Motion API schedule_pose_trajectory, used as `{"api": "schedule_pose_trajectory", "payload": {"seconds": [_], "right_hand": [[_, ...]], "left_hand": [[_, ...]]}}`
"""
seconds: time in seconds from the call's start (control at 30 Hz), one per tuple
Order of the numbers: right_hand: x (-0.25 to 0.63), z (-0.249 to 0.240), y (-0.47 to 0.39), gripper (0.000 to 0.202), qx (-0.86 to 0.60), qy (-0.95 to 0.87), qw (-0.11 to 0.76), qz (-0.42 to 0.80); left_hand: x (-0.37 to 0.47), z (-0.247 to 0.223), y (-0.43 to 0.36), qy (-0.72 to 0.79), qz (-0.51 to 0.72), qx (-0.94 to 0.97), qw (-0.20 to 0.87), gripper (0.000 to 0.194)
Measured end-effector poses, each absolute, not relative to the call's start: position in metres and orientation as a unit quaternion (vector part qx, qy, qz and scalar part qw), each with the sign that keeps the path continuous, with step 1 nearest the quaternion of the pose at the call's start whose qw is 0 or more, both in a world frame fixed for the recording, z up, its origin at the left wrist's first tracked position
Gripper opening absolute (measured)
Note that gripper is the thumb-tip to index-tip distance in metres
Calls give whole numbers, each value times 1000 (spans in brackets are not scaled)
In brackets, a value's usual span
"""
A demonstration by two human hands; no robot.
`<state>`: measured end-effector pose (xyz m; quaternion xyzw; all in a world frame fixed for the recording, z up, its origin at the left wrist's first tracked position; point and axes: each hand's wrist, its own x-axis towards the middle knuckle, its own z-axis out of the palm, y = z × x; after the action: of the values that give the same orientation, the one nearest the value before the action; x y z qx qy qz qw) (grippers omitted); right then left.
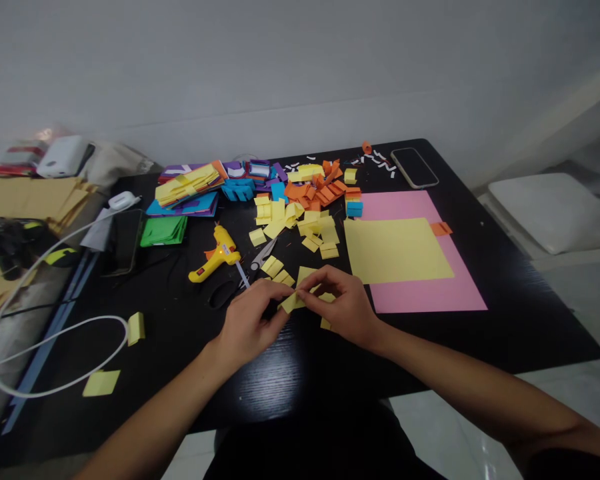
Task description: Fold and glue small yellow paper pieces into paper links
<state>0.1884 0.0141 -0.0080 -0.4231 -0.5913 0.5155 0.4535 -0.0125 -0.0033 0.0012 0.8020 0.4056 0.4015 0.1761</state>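
Observation:
Near the middle of the black table, my left hand [253, 320] pinches one side of a small yellow paper piece [291, 303]. The fingers of my right hand [347, 307] close on the same piece from the other side. More yellow papers lie under and just behind my hands. Scissors [263, 255] with dark handles rest behind my left hand, beside a yellow glue gun [215, 255]. Several folded yellow pieces [280, 217] and orange pieces [325, 190] are heaped farther back. A yellow sheet [400, 250] lies over a pink sheet [430, 297] to the right.
Stacks of coloured paper [190, 187] and a green bundle [164, 231] stand back left. A dark phone [123, 243] and a looped white cable [125, 321] are at the left. Another phone [414, 167] lies back right near white scraps [380, 160].

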Motion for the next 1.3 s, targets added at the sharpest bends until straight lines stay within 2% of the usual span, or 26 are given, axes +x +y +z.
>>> {"api": "schedule_pose_trajectory", "payload": {"seconds": [0.37, 0.8, 1.07, 1.3], "right_hand": [[186, -10, 13, 13, -430, -560, 461, 538], [186, -8, 14, 10, -398, -546, 447, 586], [184, -12, 17, 34, -404, -454, 460, 648], [184, -13, 22, 42, -384, -375, 435, 723]], "left_hand": [[-11, 2, -3, 381, 404, 815, 166, 27], [-12, 2, 1, 397, 406, 801, 190, 22], [-10, 2, 2, 417, 398, 785, 226, 17], [-12, 0, 2, 460, 405, 746, 262, 10]]}}
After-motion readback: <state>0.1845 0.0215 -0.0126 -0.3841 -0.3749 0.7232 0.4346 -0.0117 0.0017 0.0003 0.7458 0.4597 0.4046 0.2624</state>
